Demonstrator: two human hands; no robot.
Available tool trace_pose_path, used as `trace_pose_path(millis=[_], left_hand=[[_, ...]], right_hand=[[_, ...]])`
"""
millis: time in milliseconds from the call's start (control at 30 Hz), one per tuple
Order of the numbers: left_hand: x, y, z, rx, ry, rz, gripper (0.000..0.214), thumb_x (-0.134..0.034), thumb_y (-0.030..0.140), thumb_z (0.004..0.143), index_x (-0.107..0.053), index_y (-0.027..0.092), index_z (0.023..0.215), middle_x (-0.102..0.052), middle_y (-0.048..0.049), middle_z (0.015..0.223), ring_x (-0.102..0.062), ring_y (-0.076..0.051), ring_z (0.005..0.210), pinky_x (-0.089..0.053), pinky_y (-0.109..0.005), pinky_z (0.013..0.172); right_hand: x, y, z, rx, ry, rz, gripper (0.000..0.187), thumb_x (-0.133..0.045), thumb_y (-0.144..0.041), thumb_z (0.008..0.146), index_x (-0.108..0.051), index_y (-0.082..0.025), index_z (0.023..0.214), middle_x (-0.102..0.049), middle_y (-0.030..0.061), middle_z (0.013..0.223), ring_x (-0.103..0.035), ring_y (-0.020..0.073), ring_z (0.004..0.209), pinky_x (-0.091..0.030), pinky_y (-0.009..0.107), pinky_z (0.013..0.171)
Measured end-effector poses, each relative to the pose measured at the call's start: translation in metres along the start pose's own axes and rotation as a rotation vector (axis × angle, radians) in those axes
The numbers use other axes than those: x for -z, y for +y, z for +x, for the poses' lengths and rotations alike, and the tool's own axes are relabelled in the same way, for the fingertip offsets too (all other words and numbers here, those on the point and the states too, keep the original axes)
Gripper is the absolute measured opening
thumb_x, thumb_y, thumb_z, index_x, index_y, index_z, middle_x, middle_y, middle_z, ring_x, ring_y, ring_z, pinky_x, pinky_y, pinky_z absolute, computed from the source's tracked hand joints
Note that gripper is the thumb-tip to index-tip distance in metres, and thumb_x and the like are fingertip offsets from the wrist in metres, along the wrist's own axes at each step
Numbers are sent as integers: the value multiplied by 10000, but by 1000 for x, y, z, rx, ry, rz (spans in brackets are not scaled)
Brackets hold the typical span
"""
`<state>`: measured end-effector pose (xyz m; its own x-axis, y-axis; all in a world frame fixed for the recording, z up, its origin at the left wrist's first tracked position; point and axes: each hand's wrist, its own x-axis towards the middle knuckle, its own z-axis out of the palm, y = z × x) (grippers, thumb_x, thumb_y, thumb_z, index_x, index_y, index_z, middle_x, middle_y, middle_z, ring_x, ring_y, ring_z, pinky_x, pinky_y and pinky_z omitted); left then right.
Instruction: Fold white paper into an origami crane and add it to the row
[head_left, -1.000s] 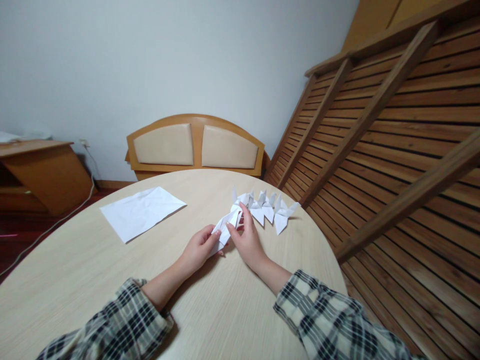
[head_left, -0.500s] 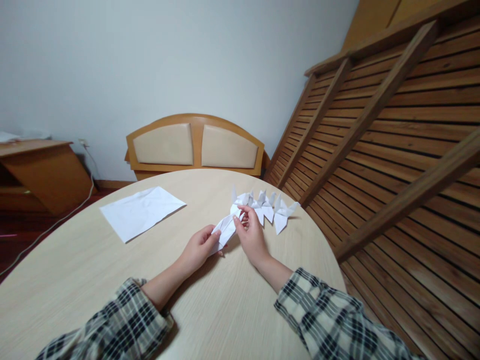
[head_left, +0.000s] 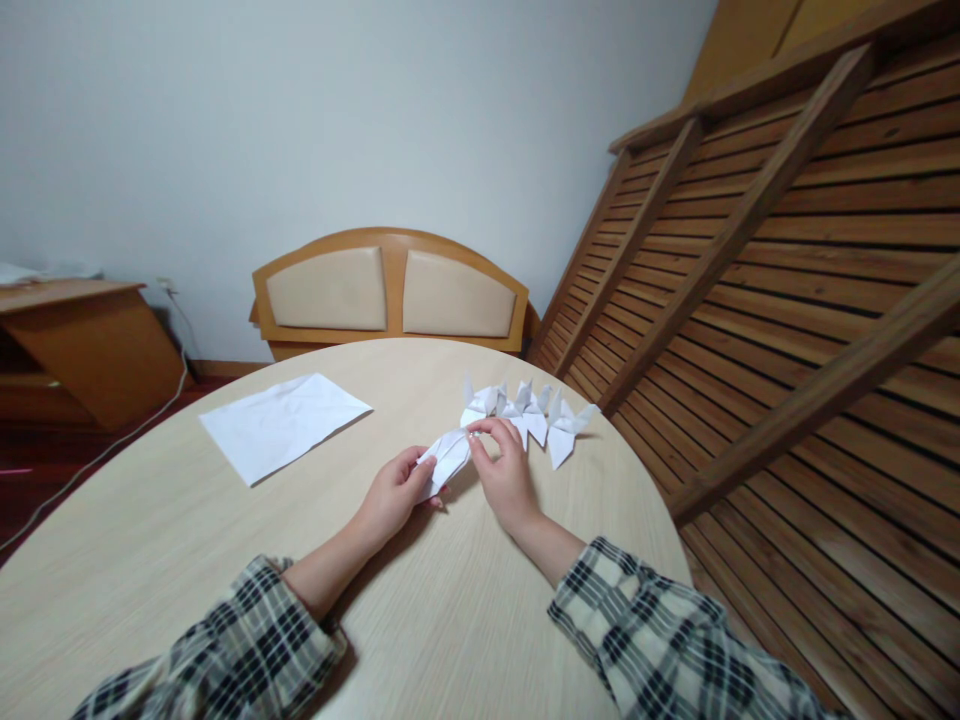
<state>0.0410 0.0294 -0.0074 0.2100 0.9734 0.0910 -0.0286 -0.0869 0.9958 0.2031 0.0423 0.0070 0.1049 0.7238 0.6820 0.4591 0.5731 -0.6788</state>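
Between my hands, above the round table, is a piece of folded white paper, slanting up to the right. My left hand grips its lower left end, thumb on top and fingertips showing underneath. At the upper right end, my right hand pinches the paper between thumb and forefinger; its other fingers are partly hidden. Just beyond my right hand stand several folded white paper cranes, close together in a row. Their wings and points stick up.
A flat white sheet of paper lies to the left on the pale round table. A wooden headboard with cream panels stands behind the table. Brown wooden slats lean along the right. A desk is at far left.
My right thumb and forefinger have shifted slightly down and left, closing on the paper's upper end. That end looks lower and more folded in. The left hand has barely moved.
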Motion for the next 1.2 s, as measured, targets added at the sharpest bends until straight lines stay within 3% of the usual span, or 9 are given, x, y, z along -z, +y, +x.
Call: trace_pose_path(millis=[233, 400, 667, 833, 1033, 1200], left_hand=[[1, -2, 0, -13, -30, 19, 367, -567, 484, 835, -589, 140, 959, -647, -21, 695, -612, -154, 576, -523, -289, 568], [0, -3, 0, -34, -12, 46, 359, -565, 495, 834, -580, 152, 937, -642, -12, 712, -619, -156, 566, -537, -309, 586], [-2, 0, 1, -62, 48, 65, 330, -586, 493, 793, -569, 176, 882, -625, 11, 711, -628, -175, 584, -545, -326, 575], [-5, 8, -1, -61, 43, 54, 320, -602, 491, 764, -556, 188, 853, -625, 18, 696, -617, -171, 584, -532, -318, 574], [-5, 0, 0, -30, 1, -136, 375, -624, 523, 774, -508, 187, 892, -622, 20, 710, -616, -158, 604, -555, -342, 611], [-5, 0, -1, -9, -18, -135, 380, -624, 529, 778, -515, 184, 892, -621, 12, 737, -614, -164, 635, -554, -349, 627]], right_hand=[[0, 2, 1, -58, 69, -24, 130, -593, -229, 855, -675, -201, 952, -660, 59, 886, -587, 218, 902, -463, 389, 850], [1, -6, 0, 11, 51, 1, 149, -594, -234, 868, -675, -217, 992, -665, 49, 885, -602, 205, 881, -483, 384, 838], [3, -23, -9, 201, -181, 94, 156, -569, -204, 883, -661, -251, 999, -656, 36, 924, -618, 182, 899, -521, 352, 821], [0, -15, -11, 181, -245, 62, 260, -611, -220, 852, -634, -248, 1109, -604, 65, 1029, -587, 202, 996, -505, 377, 889], [-4, -3, -8, 133, -285, -28, 97, -598, -174, 846, -667, -221, 896, -615, 47, 890, -571, 215, 930, -489, 380, 841], [-4, 0, -8, 136, -293, -47, 93, -608, -159, 853, -674, -215, 818, -614, 33, 847, -558, 205, 912, -464, 356, 822]])
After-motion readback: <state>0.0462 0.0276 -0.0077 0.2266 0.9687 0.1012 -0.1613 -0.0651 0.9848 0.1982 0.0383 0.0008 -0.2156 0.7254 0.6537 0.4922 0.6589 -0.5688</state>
